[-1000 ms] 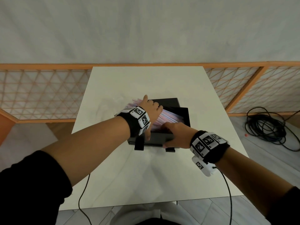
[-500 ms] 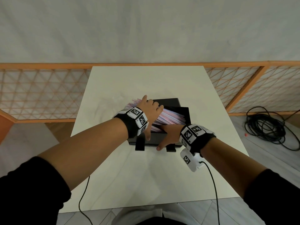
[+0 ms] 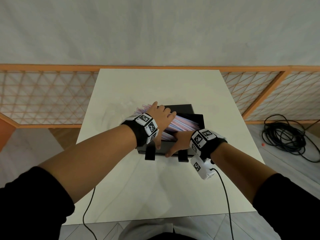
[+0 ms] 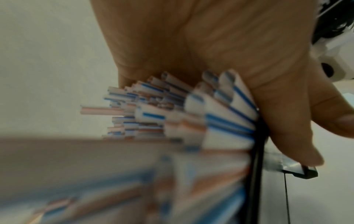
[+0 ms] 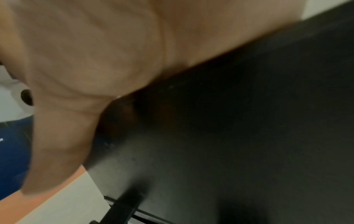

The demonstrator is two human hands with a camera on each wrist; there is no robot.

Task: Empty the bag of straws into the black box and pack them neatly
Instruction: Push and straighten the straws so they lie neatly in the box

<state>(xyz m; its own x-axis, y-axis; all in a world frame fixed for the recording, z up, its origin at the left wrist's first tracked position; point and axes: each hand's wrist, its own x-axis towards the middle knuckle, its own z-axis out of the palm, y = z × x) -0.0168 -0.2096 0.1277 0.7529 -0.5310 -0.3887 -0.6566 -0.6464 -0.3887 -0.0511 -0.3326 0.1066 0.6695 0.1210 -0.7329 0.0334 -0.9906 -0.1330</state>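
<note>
The black box [image 3: 199, 119] stands mid-table with its lid [image 3: 180, 108] lying open behind it. Pink, blue and white striped straws [image 3: 183, 123] fill it, and their left ends stick out past the rim. My left hand [image 3: 161, 118] lies flat on the left part of the straws, thumb down at the front wall. Seen from the left wrist, its palm [image 4: 210, 45] covers the straw ends [image 4: 191, 113]. My right hand [image 3: 178, 144] holds the front wall, thumb outside and fingers over the rim. Its palm [image 5: 95, 53] presses the black wall [image 5: 249, 121].
Two black latch straps [image 3: 150, 153] hang from the box front onto the white table [image 3: 155, 187]. A faint clear plastic sheet [image 3: 112, 115] lies left of the box. An orange lattice fence [image 3: 43, 96] runs behind, and a cable coil [image 3: 285, 135] lies on the floor at right.
My right hand slid left along the front wall and its wrist swung in toward the box. The left hand stayed on the straws.
</note>
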